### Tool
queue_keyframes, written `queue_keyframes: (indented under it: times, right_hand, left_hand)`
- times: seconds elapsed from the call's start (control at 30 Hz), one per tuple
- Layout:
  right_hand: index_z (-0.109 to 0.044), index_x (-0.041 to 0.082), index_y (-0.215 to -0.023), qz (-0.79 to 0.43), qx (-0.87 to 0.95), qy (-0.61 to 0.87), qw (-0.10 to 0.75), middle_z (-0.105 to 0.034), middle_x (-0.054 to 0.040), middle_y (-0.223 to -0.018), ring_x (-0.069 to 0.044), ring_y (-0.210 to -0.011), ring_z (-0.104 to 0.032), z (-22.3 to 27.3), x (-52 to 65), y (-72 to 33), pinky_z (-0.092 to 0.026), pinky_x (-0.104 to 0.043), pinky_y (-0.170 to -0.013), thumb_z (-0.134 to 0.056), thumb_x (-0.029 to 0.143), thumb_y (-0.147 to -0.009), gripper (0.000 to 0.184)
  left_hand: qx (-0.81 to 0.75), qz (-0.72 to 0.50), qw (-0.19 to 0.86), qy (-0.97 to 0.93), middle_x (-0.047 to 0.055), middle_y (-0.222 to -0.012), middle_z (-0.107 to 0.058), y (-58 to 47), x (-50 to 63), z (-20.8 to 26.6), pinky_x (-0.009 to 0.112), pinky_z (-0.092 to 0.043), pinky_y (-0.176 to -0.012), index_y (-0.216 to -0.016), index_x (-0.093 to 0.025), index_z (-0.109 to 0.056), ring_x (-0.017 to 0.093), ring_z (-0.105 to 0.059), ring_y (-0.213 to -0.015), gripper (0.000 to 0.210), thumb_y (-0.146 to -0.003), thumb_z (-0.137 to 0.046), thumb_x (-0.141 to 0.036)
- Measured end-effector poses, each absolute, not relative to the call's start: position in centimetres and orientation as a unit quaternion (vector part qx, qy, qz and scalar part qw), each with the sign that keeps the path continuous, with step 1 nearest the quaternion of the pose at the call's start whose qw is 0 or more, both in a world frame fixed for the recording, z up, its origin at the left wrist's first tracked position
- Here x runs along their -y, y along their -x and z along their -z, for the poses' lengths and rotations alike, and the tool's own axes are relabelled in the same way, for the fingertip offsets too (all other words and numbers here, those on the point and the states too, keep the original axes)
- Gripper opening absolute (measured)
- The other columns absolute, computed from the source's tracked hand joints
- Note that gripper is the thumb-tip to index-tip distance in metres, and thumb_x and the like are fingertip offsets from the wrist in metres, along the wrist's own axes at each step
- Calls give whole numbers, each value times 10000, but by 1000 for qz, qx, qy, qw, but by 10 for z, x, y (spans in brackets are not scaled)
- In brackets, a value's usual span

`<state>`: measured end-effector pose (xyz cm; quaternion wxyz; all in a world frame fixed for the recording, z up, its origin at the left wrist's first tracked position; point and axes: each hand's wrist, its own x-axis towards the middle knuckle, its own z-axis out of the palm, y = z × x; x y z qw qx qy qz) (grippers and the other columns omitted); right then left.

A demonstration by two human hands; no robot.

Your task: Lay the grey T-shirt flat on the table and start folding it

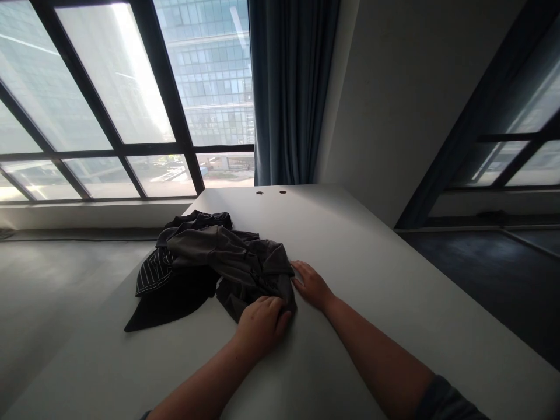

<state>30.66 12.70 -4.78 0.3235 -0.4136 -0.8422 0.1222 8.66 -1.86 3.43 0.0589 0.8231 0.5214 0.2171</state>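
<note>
Dk. gray garment [196, 245], rumpled w/ deep folds, lies on a white tabletop [371, 251] atop black cloth [175, 303] and a blk. pc. w/ white stripes [155, 271]. Person's L hand [261, 322] curls over its near edge, fingers close together; R hand [311, 284] touches its R end, thumb & fingers slightly apart. Can't tell if either pinches fabric.

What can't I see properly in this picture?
In the head view:
Left hand: palm hidden by the hand's back.
Dark clothes: lower layers hidden under top folds.
Right sleeve: cut off by the bottom edge.
White table: near end cut off by the bottom edge.
</note>
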Motion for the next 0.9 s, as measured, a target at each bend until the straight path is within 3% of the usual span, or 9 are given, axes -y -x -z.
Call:
queue_keyframes:
  times: [0.2,0.3,0.4,0.53,0.7,0.9]
  right_hand:
    - [-743,221,-1234,-132,834,396,362,-747,-127,-1279,-328,-1320,-623,58,-146,-298,-456,-569,-1188,-620,233,-924,333]
    - [-765,234,-1077,-136,830,389,377,-767,-114,-1181,-319,-1255,-655,54,-146,-298,-470,-556,-1164,-619,232,-930,208]
    - [-759,241,-1025,-148,807,401,407,-771,-107,-1148,-300,-1226,-669,49,-142,-303,-504,-519,-1121,-579,248,-956,193]
    - [-756,232,-1046,-162,750,456,451,-776,-100,-1128,-278,-1119,-705,44,-142,-319,-545,-472,-1041,-560,320,-960,231]
    - [-759,213,-1022,-239,647,529,495,-787,-68,-943,-232,-811,-722,37,-157,-348,-604,-397,-826,-612,431,-913,285]
    - [-705,201,-874,-445,382,546,599,-739,-9,-744,-156,-633,-695,19,-190,-388,-618,-267,-620,-742,213,-812,74]
  left_hand:
    - [-591,-386,-60,-706,82,-1050,-740,3,14,-20,421,-550,-922,-998,-229,-668,259,-675,-993,188,-1014,-480,-221]
    - [-591,-349,-57,-725,95,-1295,-719,35,10,1,470,-528,-1065,-1221,-214,-689,292,-645,-1216,401,-875,-517,-107]
    - [-583,-280,-24,-762,89,-1446,-660,42,7,16,505,-500,-1134,-1332,-235,-690,328,-582,-1364,534,-826,-565,-119]
    - [-602,-238,-13,-762,104,-1386,-689,35,4,17,523,-523,-1089,-1177,-247,-767,352,-614,-1323,358,-880,-579,-179]
    - [-593,-227,-13,-772,96,-1178,-766,31,11,2,487,-528,-1042,-1185,-234,-750,308,-699,-1156,367,-896,-543,-140]
    - [-567,-237,-32,-789,81,-1030,-788,12,31,-20,433,-546,-893,-1142,-215,-730,274,-736,-962,284,-928,-547,-179]
